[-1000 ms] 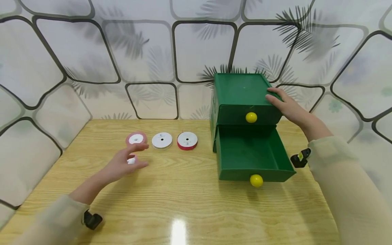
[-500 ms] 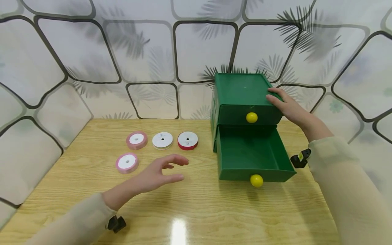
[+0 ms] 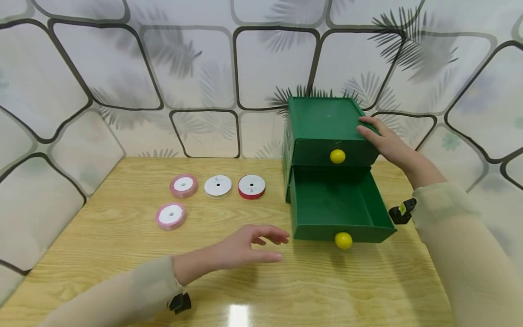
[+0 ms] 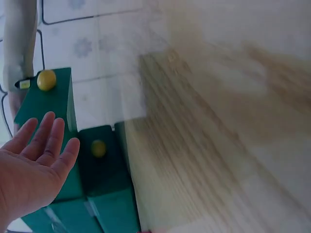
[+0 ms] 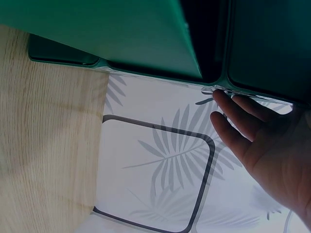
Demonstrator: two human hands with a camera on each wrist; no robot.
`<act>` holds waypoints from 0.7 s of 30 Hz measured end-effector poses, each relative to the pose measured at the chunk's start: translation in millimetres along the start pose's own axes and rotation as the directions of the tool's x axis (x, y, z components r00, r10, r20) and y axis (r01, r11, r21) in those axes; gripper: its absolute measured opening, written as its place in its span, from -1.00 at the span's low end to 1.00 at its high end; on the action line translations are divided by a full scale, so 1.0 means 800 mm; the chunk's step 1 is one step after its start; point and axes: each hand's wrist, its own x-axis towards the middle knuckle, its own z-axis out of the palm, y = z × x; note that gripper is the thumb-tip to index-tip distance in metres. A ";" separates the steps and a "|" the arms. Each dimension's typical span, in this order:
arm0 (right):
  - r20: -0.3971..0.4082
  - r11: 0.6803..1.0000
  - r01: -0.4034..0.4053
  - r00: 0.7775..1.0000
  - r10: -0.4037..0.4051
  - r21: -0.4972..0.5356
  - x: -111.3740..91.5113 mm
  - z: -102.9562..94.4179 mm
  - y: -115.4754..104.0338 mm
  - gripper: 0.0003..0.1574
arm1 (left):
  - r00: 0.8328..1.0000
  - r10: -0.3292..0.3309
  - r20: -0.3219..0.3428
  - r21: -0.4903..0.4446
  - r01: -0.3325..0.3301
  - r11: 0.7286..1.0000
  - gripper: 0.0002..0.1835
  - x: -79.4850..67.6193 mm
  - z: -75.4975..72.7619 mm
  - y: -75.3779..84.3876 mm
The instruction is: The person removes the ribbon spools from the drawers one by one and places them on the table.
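A green two-drawer cabinet (image 3: 323,119) stands at the right of the table, its lower drawer (image 3: 342,232) pulled out with nothing inside. The upper drawer (image 3: 312,152) is closed; each drawer has a round yellow knob (image 3: 343,240). My right hand (image 3: 386,140) rests on the cabinet's top right edge, thumb and fingers over the corner. In the right wrist view its fingers (image 5: 233,121) lie along the cabinet's side. My left hand (image 3: 249,247) hovers over the table just left of the open drawer, fingers loosely spread and holding nothing.
At the left lie two pink ribbon rolls (image 3: 184,186), a white-faced roll (image 3: 218,186) and a red ribbon roll (image 3: 251,187). The wooden table (image 3: 135,254) meets a patterned wall covering (image 3: 196,68) behind and on both sides.
My left hand has swept right from above the pink ribbon rolls to beside the open drawer, uncovering the nearer pink roll. The right hand has stayed on the cabinet.
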 end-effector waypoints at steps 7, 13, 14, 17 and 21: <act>0.006 1.000 0.006 1.000 -0.006 -0.002 0.000 -0.001 0.000 -0.09 | 0.995 -0.055 0.082 -0.043 0.058 0.997 -0.48 0.021 0.026 0.000; 0.009 1.000 0.016 1.000 -0.016 -0.011 0.000 0.000 0.000 -0.10 | 0.992 -0.054 0.112 -0.115 0.067 0.991 -0.43 0.039 0.046 -0.001; 0.010 1.000 0.017 1.000 -0.017 -0.011 0.000 0.000 0.000 -0.10 | 0.992 -0.049 0.119 -0.132 0.065 0.989 -0.43 0.042 0.049 -0.001; 0.011 1.000 0.013 1.000 -0.013 -0.010 -0.001 0.000 -0.001 -0.09 | 0.989 -0.049 0.137 -0.185 0.074 0.980 -0.41 0.051 0.058 0.001; 0.009 1.000 0.008 1.000 -0.008 -0.008 -0.003 0.000 -0.003 -0.09 | 0.986 -0.064 0.156 -0.233 0.100 0.967 -0.41 0.063 0.067 0.003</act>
